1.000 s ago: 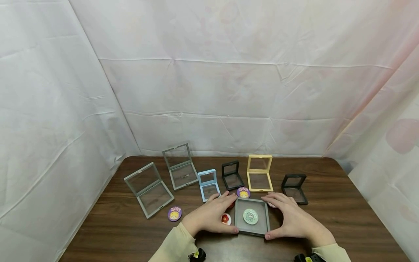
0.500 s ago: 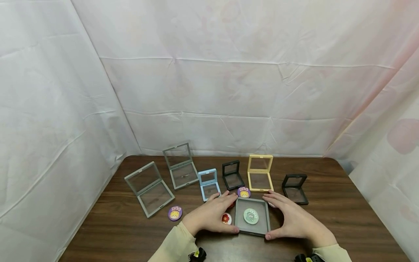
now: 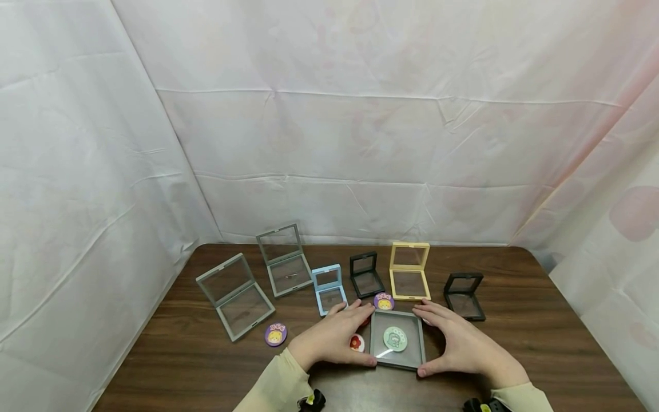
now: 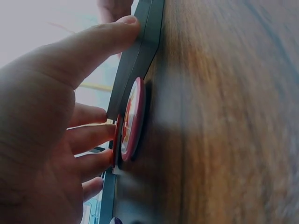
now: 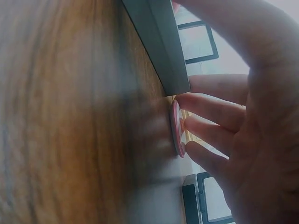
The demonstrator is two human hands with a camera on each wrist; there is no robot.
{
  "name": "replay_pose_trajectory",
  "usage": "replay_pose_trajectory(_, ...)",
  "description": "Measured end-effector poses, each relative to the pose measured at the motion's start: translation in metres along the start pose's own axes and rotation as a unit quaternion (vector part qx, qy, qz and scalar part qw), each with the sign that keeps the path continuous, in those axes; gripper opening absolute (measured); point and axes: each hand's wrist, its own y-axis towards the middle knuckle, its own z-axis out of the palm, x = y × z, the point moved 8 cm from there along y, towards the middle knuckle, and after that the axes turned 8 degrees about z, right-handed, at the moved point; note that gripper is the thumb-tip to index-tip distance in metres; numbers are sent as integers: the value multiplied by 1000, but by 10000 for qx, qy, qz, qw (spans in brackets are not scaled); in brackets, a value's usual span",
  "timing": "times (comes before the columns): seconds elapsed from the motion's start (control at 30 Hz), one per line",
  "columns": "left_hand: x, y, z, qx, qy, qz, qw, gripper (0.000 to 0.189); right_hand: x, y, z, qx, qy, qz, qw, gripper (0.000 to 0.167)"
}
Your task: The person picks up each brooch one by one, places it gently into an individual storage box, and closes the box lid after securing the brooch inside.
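Gripping gray case, L hand at L edge, R hand at R edge

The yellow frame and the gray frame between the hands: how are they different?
The yellow frame stands open, one half raised; the gray frame lies closed. The gray frame has a pale green badge inside; the yellow frame shows none. Both are squarish, with a border round a flat middle.
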Motion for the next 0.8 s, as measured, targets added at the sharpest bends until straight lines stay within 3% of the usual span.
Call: replay_pose_trajectory(0.8,0,-1,-2,26,-61,17,10000,107,2,-2,-3,-47,-14,-28,10000,120)
